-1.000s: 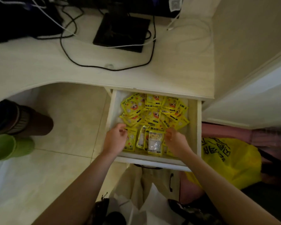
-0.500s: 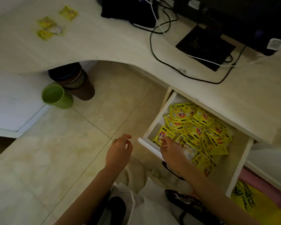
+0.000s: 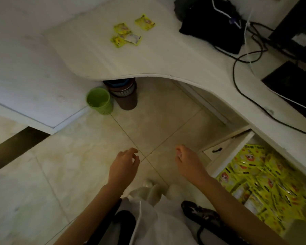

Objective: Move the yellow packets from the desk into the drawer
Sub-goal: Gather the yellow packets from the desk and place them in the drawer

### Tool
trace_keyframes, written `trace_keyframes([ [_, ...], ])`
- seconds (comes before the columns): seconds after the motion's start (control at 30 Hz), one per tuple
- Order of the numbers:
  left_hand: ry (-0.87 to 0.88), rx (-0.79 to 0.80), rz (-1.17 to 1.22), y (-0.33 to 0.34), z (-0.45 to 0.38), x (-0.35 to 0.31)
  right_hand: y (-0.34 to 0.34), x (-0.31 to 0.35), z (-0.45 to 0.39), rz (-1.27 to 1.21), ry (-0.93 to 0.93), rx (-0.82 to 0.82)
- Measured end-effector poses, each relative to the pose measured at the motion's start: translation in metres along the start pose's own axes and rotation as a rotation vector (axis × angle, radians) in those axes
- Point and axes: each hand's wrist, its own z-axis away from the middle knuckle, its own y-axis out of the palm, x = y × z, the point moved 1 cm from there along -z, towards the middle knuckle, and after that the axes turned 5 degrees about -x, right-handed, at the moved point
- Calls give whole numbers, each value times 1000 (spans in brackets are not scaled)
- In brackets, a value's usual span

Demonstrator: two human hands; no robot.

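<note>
Several yellow packets lie in a small cluster on the far part of the white desk. The open drawer at the lower right holds a heap of yellow packets. My left hand hovers over the floor with loosely curled fingers, holding nothing. Just left of the drawer's front, my right hand hangs the same way, empty. Both hands are outside the drawer and well below the desk's curved edge.
A green bin and a brown bin stand on the tiled floor under the desk edge. Black devices and cables occupy the desk's right side. White clothing and dark shoes show at the bottom.
Both hands have come out of the drawer and moved left over the floor. The view has swung left, bringing the packets on the desk into sight.
</note>
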Motion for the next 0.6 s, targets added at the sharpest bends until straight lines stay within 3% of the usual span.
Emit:
trace_keyframes([
  [0.27, -81, -64, -25, -38, -69, 34, 1, 63, -64, 71, -49, -4],
  [0.6, -33, -119, -99, -65, -200, 20, -29, 111, -185, 155, -108, -27],
])
